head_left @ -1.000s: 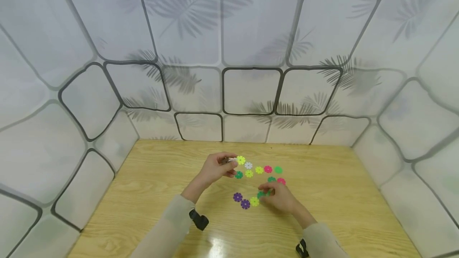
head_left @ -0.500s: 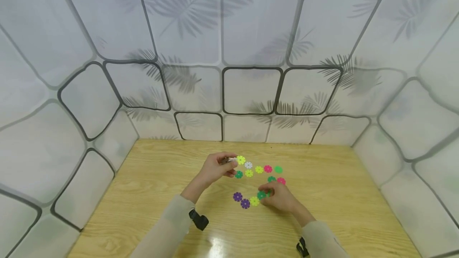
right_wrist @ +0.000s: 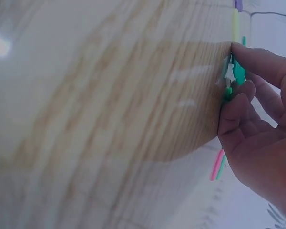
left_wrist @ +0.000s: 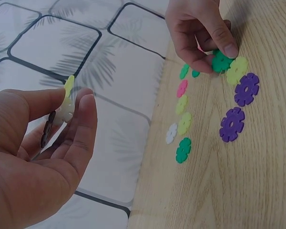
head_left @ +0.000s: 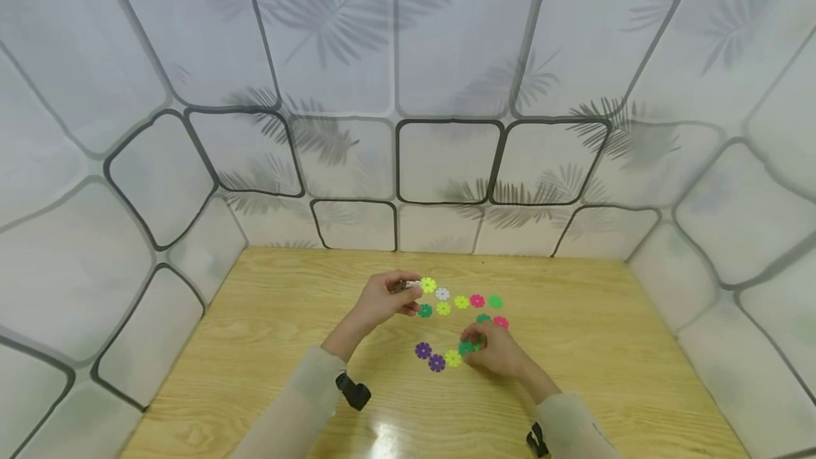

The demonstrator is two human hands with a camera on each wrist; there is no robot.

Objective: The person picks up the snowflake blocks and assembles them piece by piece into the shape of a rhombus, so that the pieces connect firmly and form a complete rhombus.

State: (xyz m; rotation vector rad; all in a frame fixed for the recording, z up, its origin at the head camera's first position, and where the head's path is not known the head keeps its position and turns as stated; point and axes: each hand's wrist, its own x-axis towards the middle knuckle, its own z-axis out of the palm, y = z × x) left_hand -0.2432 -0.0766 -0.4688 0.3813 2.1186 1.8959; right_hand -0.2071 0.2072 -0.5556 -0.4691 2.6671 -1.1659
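My left hand is raised over the table, holding a few snowflake building discs between thumb and fingers: a yellow disc, a white disc and a dark disc. Down at the tabletop, my right hand pinches a green disc at its edge. More green shows behind those fingertips in the right wrist view, partly hidden. Beside that disc lie a yellow disc and two purple discs, one nearer and one to its left.
Beyond the hands, more discs lie on the wooden table: a white disc, a pink disc, a light green disc, a dark green disc and several others. Patterned cloth walls enclose the back and sides.
The green disc at my right fingertips has shifted slightly and shows more of its face. My left hand has stayed in place with its discs.
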